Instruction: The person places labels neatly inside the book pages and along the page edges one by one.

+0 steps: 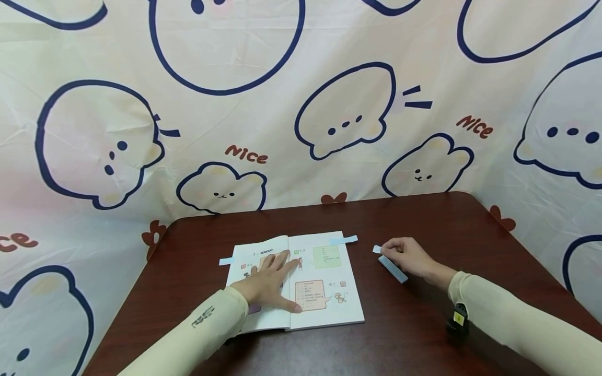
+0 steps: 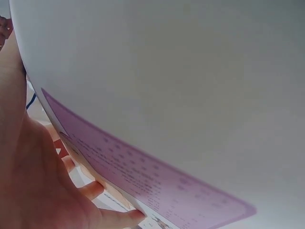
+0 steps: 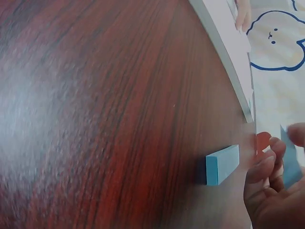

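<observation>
An open book (image 1: pixel 324 319) with printed text and small cartoons lies on the table. My left hand (image 1: pixel 268 282) rests across its left page and centre fold, fingers spread. To the book's right, my right hand (image 1: pixel 410 257) pinches a small pale-blue sticky note (image 1: pixel 377 249) between thumb and fingers. A thick pad of blue sticky notes (image 1: pixel 392 270) lies on the table just below that hand; the right wrist view shows this pad (image 3: pixel 222 164) apart from the fingers. Pale-blue sticky tabs stick out from the book's left edge (image 1: pixel 226 261) and upper right edge (image 1: pixel 348 239).
The dark reddish-brown wooden table (image 1: pixel 451 230) has rounded far corners. Behind and beside it hangs a pale cloth (image 1: pixel 329 183) with blue-outlined cartoon animals. A small black device (image 1: pixel 458 320) is strapped on the right sleeve.
</observation>
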Motion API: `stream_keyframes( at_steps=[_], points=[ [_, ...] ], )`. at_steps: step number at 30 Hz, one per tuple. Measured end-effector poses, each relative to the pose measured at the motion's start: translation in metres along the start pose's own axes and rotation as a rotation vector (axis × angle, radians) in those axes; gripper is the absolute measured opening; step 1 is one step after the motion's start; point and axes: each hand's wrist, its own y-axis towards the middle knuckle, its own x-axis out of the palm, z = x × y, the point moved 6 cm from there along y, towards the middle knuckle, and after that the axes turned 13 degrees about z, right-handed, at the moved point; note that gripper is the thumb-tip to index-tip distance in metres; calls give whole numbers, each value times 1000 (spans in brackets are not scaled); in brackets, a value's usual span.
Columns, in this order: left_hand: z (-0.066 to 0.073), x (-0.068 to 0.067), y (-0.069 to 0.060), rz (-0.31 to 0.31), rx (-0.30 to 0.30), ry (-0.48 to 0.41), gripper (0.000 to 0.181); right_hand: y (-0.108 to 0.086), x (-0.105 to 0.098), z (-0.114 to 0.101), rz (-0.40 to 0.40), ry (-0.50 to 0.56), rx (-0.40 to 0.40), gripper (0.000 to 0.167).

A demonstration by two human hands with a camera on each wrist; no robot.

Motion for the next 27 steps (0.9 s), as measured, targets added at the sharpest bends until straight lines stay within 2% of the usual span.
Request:
stream_keyframes(
  at_steps=[7, 11, 18, 23, 27],
  points=[
    [0, 1, 0, -1, -6, -7, 114, -1, 2, 1, -25, 56, 15, 30],
    [0, 1, 0, -2, -2, -13, 114, -1, 1, 2, 3, 45, 19, 28],
    [1, 0, -1, -1, 1, -20, 114, 0, -1, 1, 27, 26, -60, 29],
    [1, -1, 0, 0, -2, -24, 114, 1, -1, 1, 39, 15, -57, 29],
    [1, -1, 0, -4, -4, -21, 114, 1, 1, -2, 27, 51, -72, 24]
  ],
)
